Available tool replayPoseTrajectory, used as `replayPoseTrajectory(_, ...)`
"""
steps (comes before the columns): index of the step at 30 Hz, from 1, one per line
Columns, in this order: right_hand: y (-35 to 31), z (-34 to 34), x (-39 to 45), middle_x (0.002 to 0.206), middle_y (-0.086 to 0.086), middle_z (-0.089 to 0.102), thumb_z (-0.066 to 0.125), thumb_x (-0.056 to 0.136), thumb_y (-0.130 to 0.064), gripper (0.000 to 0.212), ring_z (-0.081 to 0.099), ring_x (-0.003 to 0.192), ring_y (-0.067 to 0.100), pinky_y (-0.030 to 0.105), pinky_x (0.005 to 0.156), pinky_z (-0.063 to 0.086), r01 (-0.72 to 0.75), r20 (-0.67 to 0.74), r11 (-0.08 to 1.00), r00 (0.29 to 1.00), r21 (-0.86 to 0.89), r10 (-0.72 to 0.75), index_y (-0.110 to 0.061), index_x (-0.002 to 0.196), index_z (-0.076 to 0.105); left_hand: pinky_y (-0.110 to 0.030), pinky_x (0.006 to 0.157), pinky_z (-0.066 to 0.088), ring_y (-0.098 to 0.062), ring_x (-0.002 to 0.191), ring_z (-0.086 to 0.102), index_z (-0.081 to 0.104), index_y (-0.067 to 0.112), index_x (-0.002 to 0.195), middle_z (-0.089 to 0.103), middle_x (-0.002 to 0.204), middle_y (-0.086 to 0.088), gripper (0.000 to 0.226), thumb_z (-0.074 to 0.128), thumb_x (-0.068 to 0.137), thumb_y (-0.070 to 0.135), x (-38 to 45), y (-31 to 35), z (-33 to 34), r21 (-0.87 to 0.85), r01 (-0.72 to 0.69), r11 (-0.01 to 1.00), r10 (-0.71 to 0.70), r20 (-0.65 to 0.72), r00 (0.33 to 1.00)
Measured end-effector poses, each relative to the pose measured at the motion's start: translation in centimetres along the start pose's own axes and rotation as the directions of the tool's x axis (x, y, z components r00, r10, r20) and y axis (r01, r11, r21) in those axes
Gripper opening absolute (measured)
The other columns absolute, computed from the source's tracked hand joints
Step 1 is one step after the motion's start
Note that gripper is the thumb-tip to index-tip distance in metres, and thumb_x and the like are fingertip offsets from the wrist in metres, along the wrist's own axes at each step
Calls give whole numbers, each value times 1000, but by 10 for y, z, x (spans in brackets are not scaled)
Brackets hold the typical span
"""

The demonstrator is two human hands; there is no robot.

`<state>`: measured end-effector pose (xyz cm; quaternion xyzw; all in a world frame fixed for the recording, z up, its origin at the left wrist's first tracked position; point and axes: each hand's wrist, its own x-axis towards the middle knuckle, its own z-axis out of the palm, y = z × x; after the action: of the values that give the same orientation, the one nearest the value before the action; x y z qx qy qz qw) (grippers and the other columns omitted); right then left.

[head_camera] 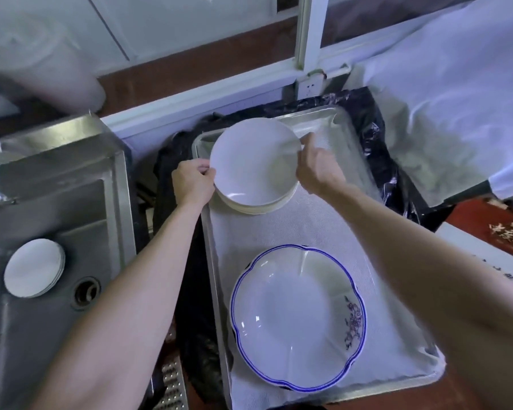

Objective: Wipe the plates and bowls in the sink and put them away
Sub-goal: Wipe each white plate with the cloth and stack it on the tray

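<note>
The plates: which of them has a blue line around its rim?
The large scalloped plate at the near end of the tray; the others are plain white.

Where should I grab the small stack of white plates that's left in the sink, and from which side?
Take the stack of small white plates by its rim on the right side, where the edges of the stacked plates show and the sink floor is bare. It leans slightly, so slip fingers under the lowest plate with a thumb on top. Both hands hold another plate now.

white window frame [304, 39], brown wall [190, 63], daylight
</note>
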<state>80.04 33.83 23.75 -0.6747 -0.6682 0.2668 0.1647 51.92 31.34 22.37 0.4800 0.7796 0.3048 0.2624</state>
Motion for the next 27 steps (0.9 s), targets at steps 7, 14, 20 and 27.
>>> replayPoseTrajectory(7,8,14,7,72,19,60,37,103,-8,23,60,62,35,47,53,48,23,30,989,999,-144,-19,-4,126,37,-50,75,69,-29,64,75,78,21,75,77,74,0,24,67,91,6,-10,0,-2,23,18,1000,-17,-40,999)
replayPoseTrajectory(14,10,14,9,65,10,45,37,107,-8,33,46,55,26,36,46,25,53,32,964,998,-262,-47,-6,139,36,-52,65,65,-16,54,55,63,30,69,62,62,-3,18,63,85,22,-2,-10,-4,114,-83,990,84,-10,996)
replayPoseTrajectory(20,-3,-8,-4,95,20,67,29,115,-43,45,65,81,39,49,69,57,-2,4,931,1000,-366,4,-9,133,51,-43,80,67,-23,80,77,83,19,109,79,87,5,16,73,100,27,-14,5,-24,113,-92,989,81,102,992)
replayPoseTrajectory(27,-106,9,-79,139,4,70,60,105,-45,48,66,125,29,39,107,50,301,284,932,929,-203,-239,-20,146,62,-40,100,58,-16,107,72,66,33,143,75,128,6,40,68,105,42,-58,-64,-151,400,-256,880,80,406,910)
